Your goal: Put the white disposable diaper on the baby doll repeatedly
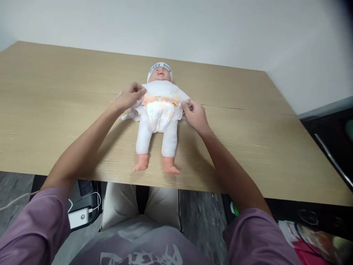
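Note:
A baby doll (170,138) lies on its back on the table, feet toward me, in a white cloth body and a printed white cap (160,66). A diaper (160,113) with an orange patterned waistband is folded up between its legs and covers the belly. My left hand (130,98) is closed in a pinch at the diaper's upper edge on the left side. On the opposite side my right hand (196,115) pinches the diaper's edge near the hip. A white side flap (127,116) sticks out below my left hand. The fingertips are partly hidden.
The wooden table (242,147) has a seam across it and meets a white wall (176,29) behind. Below its front edge at left lies a white power bank (78,218) with a cable. Papers and a red item (306,250) sit at lower right.

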Tool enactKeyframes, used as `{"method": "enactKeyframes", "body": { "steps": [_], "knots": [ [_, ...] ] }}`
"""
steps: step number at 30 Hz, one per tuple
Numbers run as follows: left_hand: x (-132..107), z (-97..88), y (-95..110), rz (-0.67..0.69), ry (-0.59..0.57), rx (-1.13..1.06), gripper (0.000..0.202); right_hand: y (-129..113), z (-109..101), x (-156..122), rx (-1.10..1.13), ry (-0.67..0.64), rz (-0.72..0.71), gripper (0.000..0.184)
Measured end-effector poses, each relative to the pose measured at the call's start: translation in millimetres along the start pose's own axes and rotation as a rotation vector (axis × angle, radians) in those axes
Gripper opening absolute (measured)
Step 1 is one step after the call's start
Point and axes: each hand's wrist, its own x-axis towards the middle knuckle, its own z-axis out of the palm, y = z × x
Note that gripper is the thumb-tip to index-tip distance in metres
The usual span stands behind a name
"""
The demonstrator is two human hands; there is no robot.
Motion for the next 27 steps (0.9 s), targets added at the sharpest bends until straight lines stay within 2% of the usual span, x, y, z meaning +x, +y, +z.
{"method": "enactKeyframes", "body": {
  "steps": [2,4,6,8,10,12,14,18,21,24,27],
  "knots": [
    [-1.9,5.3,13.2,0.124,0.07,0.114,0.021,5.8,-3.8,-13.0,-0.088,0.052,0.0,0.051],
    [-9.9,19.1,30.4,0.298,0.086,0.241,0.024,12.8,-4.0,-25.6,-0.191,0.085,-0.007,0.045],
    [-21.1,38.9,47.5,0.442,0.015,0.36,0.028,20.5,-2.1,-34.4,-0.278,0.105,-0.005,0.038],
    [-31.3,59.4,60.0,0.515,-0.087,0.466,0.032,27.9,-0.5,-37.6,-0.306,0.094,0.029,0.033],
    [-37.7,75.2,65.9,0.524,-0.148,0.559,0.037,33.7,-0.8,-36.1,-0.296,0.057,0.101,0.031],
    [-39.6,84.2,65.9,0.5,-0.151,0.628,0.04,37.0,-3.2,-33.1,-0.274,0.02,0.195,0.033],
    [-38.5,87.4,63.2,0.473,-0.13,0.666,0.043,37.2,-6.7,-31.3,-0.251,-0.019,0.257,0.034],
    [-35.3,87.1,60.8,0.435,-0.126,0.701,0.051,29.6,-10.4,-33.7,-0.157,-0.089,0.267,0.032],
    [-35.7,86.8,64.7,0.409,-0.142,0.712,0.056,21.5,-6.6,-35.0,-0.096,-0.052,0.254,0.04],
    [-37.7,86.8,69.3,0.388,-0.149,0.723,0.059,17.3,-0.2,-31.5,-0.127,0.016,0.214,0.051],
    [-38.8,87.1,71.4,0.37,-0.145,0.739,0.064,18.0,2.3,-28.5,-0.119,0.086,0.191,0.054]
  ]
}}
